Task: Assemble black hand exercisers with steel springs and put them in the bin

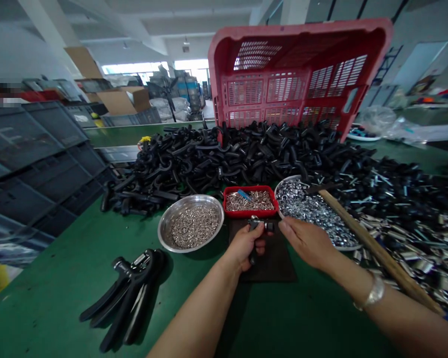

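My left hand is closed round a black plastic handle with a metal piece and a dark knob at its top. Just right of that knob is my right hand, thumb and fingers pressed together; whatever they may hold is too small to make out. Both hands are over a dark mat. Beyond them stands a red tray of small metal pins with a blue object on top. A round metal bowl of tiny metal parts is to the left.
Assembled black hand grippers lie at front left. A dish of shiny metal parts sits at right, crossed by a wooden-handled hammer. Black handles pile up before a tipped red crate. Grey crates are stacked left; metal sleeves lie right.
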`<state>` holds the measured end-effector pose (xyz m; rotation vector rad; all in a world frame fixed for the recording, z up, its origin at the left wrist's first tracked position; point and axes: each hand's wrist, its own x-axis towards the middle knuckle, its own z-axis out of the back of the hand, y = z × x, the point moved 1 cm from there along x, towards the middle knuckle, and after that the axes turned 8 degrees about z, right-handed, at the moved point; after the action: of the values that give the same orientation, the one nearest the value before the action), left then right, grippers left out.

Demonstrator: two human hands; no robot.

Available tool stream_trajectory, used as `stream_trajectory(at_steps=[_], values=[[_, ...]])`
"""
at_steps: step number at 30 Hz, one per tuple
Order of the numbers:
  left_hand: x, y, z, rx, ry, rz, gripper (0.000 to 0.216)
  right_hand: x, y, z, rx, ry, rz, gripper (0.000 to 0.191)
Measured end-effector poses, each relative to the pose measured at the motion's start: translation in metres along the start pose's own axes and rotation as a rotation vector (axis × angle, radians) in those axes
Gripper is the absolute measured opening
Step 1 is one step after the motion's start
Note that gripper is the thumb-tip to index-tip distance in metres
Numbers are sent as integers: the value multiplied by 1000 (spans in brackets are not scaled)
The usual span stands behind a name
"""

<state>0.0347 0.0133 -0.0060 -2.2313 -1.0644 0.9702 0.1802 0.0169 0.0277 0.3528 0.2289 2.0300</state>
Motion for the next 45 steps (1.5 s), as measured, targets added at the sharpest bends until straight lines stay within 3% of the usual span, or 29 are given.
stream_trajectory(at_steps=[2,6,10,12,15,17,21,22,24,26,30,34,37,40,43,45], values=[[0,0,0,15,7,18,42,-2,1,0,-39,-77,2,53],[-1,1,0,76,8,-17,41,-4,2,-2,164,59,-55,64],[-1,2,-2,112,17,18,42,-8,8,-2,250,-72,-102,50],[-2,1,-3,264,-60,-56,41,-9,10,-7,418,20,-203,55],[-4,-2,-2,664,-242,-318,41,-10,9,-15,605,257,-259,66],[-5,-5,0,934,-305,-421,41,-9,3,-13,527,261,-185,67],[-7,-13,6,1356,-271,-413,47,3,-11,3,37,-52,151,33],[-7,-15,6,1455,-257,-391,50,8,-13,5,-42,-60,262,37],[-8,-21,6,1628,-269,-342,56,16,-17,5,-113,47,438,45],[-9,-25,3,1752,-327,-323,60,20,-20,2,-164,155,499,36],[-12,-25,-3,1940,-446,-373,61,16,-22,-9,-300,99,386,21],[-16,-23,-1,2081,-509,-329,66,6,-17,-11,-338,73,295,25],[-18,-35,1,2087,-432,-287,78,-3,-26,7,-361,46,246,29],[-10,-64,2,2021,-421,-262,60,-22,-61,36,-469,-56,18,39],[13,-97,7,2006,-688,-167,37,-46,-108,56,-524,3,-230,36],[32,-109,12,2016,-691,-98,27,-59,-129,59,-474,52,-278,30]])
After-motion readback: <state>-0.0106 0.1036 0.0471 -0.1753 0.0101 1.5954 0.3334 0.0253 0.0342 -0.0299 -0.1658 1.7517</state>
